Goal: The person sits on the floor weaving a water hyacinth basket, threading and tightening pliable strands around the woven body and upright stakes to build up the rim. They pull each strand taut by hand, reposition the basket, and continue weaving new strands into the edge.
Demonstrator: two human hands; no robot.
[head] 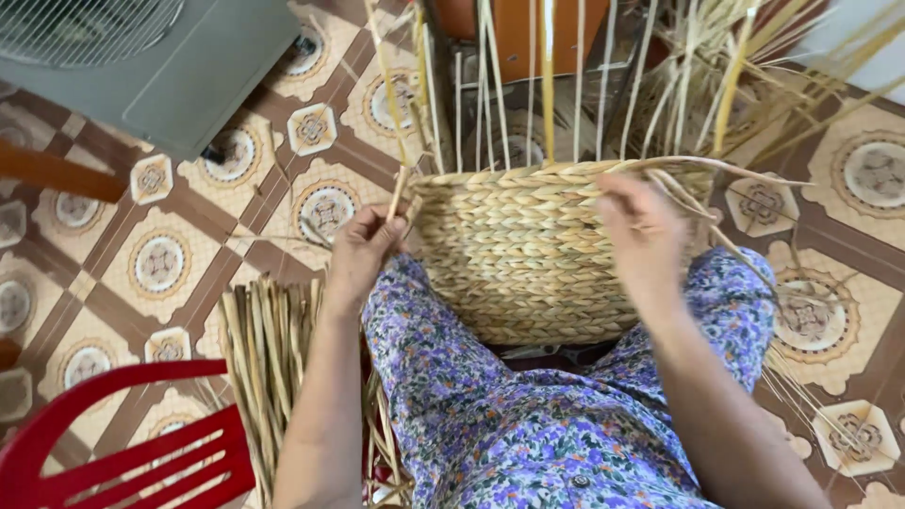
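A half-woven straw basket (528, 254) rests between my knees, which are covered by floral purple trousers (509, 415). Pale upright stakes (490, 85) rise from its braided rim. My left hand (363, 250) pinches a straw strand (399, 191) at the basket's left rim. At the upper right of the rim, my right hand (641, 231) is blurred and grips weaving strands (698, 174) that trail off to the right.
A bundle of dried straw (269, 358) lies on the patterned tile floor (160, 264) by my left leg. A red plastic chair (123, 452) is at the lower left, a grey fan unit (151, 57) at the upper left. Loose straw (754, 85) piles up behind the basket.
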